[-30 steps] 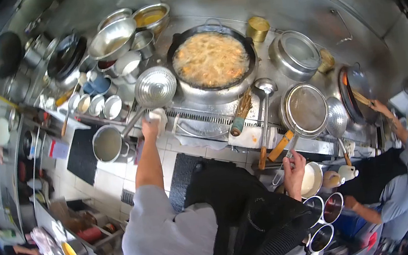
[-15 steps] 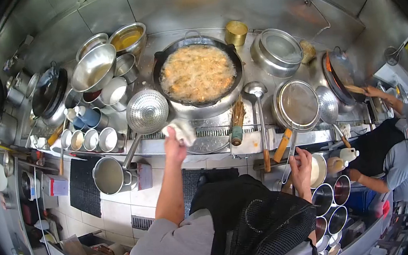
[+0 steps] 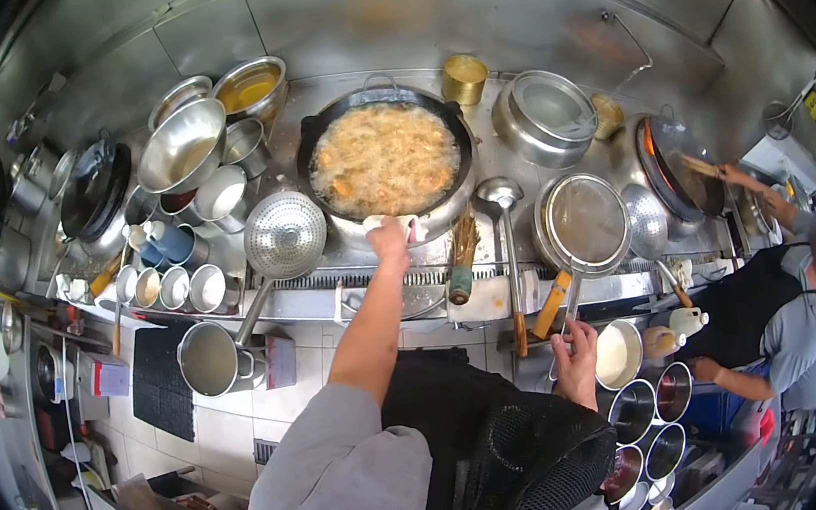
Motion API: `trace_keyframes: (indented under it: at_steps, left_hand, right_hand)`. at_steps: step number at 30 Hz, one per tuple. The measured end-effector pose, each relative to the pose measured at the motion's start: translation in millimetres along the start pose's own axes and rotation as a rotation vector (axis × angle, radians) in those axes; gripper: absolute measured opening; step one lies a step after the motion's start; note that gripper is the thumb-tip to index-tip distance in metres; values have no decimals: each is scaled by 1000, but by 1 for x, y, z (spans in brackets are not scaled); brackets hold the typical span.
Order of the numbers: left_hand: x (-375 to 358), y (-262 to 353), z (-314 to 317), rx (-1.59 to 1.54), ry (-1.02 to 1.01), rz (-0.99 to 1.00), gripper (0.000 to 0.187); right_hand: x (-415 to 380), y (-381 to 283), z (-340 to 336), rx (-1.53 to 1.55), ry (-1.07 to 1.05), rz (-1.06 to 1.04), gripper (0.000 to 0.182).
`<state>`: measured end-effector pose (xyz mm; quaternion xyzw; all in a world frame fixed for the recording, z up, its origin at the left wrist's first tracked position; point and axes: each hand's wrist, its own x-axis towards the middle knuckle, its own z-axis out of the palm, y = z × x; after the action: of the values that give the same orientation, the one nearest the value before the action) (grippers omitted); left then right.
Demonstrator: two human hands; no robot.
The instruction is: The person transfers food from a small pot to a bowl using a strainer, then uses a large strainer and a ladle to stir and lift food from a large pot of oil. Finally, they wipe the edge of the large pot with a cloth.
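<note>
My left hand (image 3: 389, 239) is closed on a white cloth (image 3: 409, 227) at the near rim of a large black wok (image 3: 465, 153). Pale, bubbling oil with golden-brown pieces (image 3: 382, 157) fills the wok. My right hand (image 3: 574, 352) is closed at the lower end of the thin handle of a round mesh strainer (image 3: 585, 222). That strainer lies over a metal pot. A bamboo brush (image 3: 463, 259) and a ladle (image 3: 499, 191) with a wooden handle lie between my hands. Left of the wok a perforated skimmer (image 3: 285, 235) rests over a pot (image 3: 208, 358).
Steel bowls (image 3: 182, 146) and small containers (image 3: 207, 287) stand at the left. A lidded pot (image 3: 545, 118) sits right of the wok. At the far right a co-worker (image 3: 787, 312) reaches toward another wok (image 3: 681, 173) with flame beside it. Sauce pots (image 3: 633, 411) stand beside my right side.
My left hand has moved up and right with the cloth, from beside the skimmer to the wok's near rim. The whole view has shifted slightly.
</note>
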<state>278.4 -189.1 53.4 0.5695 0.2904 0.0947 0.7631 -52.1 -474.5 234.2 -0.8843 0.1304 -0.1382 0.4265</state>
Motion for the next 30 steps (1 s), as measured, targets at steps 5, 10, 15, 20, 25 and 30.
trace_keyframes:
  at_steps: [5,10,15,20,25,30]
  left_hand:
    - [-27,53,-25,-19,-48,-13,34]
    - [-33,71,-31,-217,-175,-167,32]
    - [-30,53,-23,-125,-100,36,31]
    - [-18,56,-17,31,-72,-38,33]
    - [-20,26,-27,-121,-108,59,29]
    - [3,9,-35,-25,-125,37,44]
  right_hand:
    - [-5,9,-10,12,29,49,40]
    - [3,15,-8,-30,26,2,38]
    - [12,3,-2,-51,-79,-23,39]
    - [18,-4,-5,-126,-120,-114,37]
    - [16,1,-14,-160,-91,-77,36]
    - [17,10,-11,-189,-124,-130,35]
